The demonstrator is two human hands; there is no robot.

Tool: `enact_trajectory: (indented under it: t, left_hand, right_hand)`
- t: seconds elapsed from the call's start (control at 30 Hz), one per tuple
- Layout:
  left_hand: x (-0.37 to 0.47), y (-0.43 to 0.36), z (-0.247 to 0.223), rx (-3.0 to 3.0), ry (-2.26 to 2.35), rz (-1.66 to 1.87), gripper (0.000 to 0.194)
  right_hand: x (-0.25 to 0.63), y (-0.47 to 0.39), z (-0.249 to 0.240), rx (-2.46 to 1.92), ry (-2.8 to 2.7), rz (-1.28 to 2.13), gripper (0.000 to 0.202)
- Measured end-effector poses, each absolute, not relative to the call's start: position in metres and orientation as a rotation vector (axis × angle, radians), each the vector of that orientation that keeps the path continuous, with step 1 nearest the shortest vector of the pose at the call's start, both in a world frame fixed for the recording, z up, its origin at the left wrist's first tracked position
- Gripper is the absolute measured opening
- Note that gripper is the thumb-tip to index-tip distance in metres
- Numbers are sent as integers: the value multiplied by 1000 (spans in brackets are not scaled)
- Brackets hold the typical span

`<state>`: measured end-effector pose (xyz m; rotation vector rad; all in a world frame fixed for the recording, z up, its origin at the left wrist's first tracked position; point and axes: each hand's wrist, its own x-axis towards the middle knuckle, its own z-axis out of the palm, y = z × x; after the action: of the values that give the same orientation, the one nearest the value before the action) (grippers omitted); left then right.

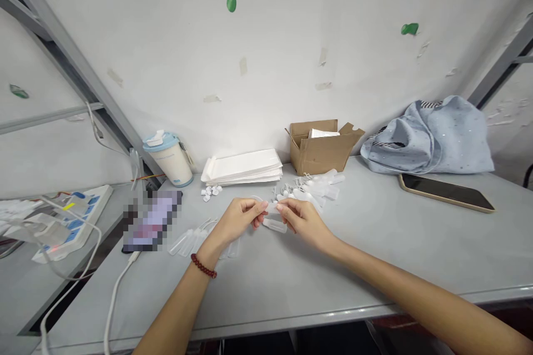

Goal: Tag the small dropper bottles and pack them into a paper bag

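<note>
Pinching a small translucent piece (272,208) between left hand (241,219) and right hand (306,222), presumably to steady both ends above the counter (353,277). With a loose tube (275,226) close by and a pile of tubes (328,186) behind, probably for easy reach.

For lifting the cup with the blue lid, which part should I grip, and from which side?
Probably the pale round body of the cup, just under the wider blue lid, coming from the front: the wall is behind and the metal frame close on its left. The body seems to narrow downward, so a high grip should hold better.
</note>
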<state>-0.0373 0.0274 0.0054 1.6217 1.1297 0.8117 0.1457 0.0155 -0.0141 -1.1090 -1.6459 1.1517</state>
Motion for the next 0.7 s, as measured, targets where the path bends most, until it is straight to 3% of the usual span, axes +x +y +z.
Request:
enact_trajectory:
  t: [0.27, 0.37, 0.5, 0.7]
  left_hand:
    - [-34, 23, 13, 1776, 1180, 843, 34]
    - [-33, 23, 12, 1716, 1181, 863, 39]
    - [-34, 23, 12, 1669, 1211, 754, 51]
    - [-34, 25, 9, 1697, 1234, 790, 48]
  right_hand:
    - [149, 21, -9, -1139, -1611, 1324, 45]
    - [148, 19, -10, -1138, -1623, 1315, 46]
    - [145, 13, -12, -1124, -1668, 1167, 34]
    - [146, 11, -8, -1131, -1729, 1043, 23]
